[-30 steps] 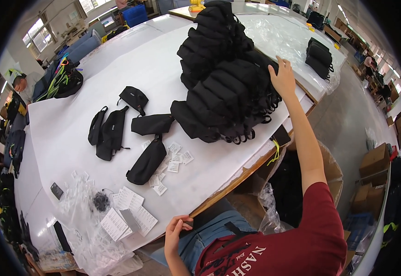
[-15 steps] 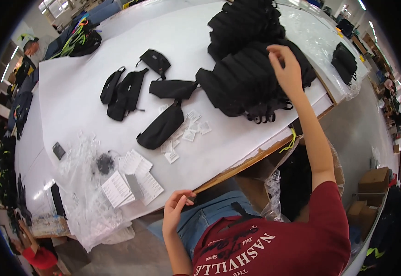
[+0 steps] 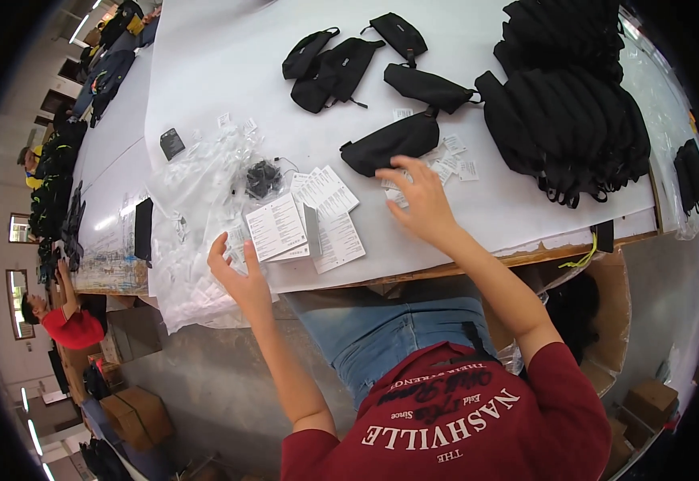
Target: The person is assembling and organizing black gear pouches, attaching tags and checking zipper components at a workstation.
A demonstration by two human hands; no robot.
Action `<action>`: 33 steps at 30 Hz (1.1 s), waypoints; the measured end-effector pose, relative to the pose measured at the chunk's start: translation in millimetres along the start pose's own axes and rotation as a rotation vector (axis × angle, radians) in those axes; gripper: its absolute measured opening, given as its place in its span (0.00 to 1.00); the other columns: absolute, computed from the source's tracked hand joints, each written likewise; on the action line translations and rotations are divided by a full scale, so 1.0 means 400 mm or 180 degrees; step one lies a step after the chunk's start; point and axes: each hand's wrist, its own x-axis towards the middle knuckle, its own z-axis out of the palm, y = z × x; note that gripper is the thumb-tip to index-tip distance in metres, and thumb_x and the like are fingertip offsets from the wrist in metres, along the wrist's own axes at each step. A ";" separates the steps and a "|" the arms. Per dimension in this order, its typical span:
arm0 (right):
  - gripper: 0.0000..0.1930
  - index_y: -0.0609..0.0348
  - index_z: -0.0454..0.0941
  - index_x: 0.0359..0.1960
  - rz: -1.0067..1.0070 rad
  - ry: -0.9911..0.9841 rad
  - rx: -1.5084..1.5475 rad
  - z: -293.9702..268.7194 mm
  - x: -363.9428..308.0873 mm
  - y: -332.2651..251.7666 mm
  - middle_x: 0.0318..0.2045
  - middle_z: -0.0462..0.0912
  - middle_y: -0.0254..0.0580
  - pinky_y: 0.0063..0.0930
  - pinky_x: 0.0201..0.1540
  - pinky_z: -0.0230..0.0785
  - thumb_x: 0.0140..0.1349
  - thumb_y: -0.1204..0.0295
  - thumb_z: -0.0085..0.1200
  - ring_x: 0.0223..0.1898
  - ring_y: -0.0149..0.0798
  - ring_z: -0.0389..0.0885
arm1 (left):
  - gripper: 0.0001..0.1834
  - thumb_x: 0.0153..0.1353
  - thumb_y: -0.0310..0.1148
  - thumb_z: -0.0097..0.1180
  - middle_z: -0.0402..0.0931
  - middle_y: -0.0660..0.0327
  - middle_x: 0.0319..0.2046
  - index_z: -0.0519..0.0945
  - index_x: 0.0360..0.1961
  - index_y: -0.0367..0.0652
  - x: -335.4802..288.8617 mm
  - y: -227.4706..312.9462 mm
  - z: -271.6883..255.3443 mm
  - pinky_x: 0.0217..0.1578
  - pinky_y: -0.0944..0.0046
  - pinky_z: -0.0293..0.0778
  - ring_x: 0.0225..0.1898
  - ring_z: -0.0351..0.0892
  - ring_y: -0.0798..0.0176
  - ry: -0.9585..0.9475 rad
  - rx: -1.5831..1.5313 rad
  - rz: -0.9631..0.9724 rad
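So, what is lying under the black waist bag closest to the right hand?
Small white tags stick out from under the black waist bag at its right end, beside the right hand. Below them is the white table. Whether more tags lie beneath the bag is hidden.

white table (image 3: pixel 229 64) | black pouches (image 3: pixel 389 144), paper cards (image 3: pixel 317 216), plastic bags (image 3: pixel 197 200)
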 end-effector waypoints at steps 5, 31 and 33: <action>0.22 0.47 0.79 0.46 -0.0180 -0.0239 -0.1092 0.019 0.169 0.185 0.50 0.76 0.39 0.39 0.57 0.59 0.45 0.76 0.60 0.53 0.41 0.71 | 0.19 0.61 0.30 0.52 0.69 0.56 0.51 0.69 0.53 0.39 -0.042 0.084 0.031 0.53 0.59 0.62 0.53 0.66 0.60 -0.0101 -0.0856 -0.0052; 0.29 0.46 0.71 0.56 -0.0112 -0.0106 -0.0340 0.062 0.022 0.121 0.61 0.66 0.39 0.43 0.68 0.39 0.46 0.69 0.55 0.66 0.43 0.56 | 0.18 0.53 0.35 0.60 0.79 0.57 0.35 0.79 0.44 0.39 0.354 -0.174 0.261 0.42 0.64 0.72 0.38 0.78 0.61 -0.2138 -0.0043 -0.0047; 0.29 0.46 0.72 0.55 -0.0065 -0.0109 -0.0330 0.062 0.019 0.126 0.61 0.66 0.39 0.43 0.68 0.39 0.46 0.69 0.55 0.65 0.43 0.57 | 0.18 0.50 0.36 0.62 0.79 0.58 0.31 0.81 0.41 0.39 0.348 -0.145 0.272 0.40 0.62 0.73 0.35 0.78 0.61 -0.1725 0.0292 0.0148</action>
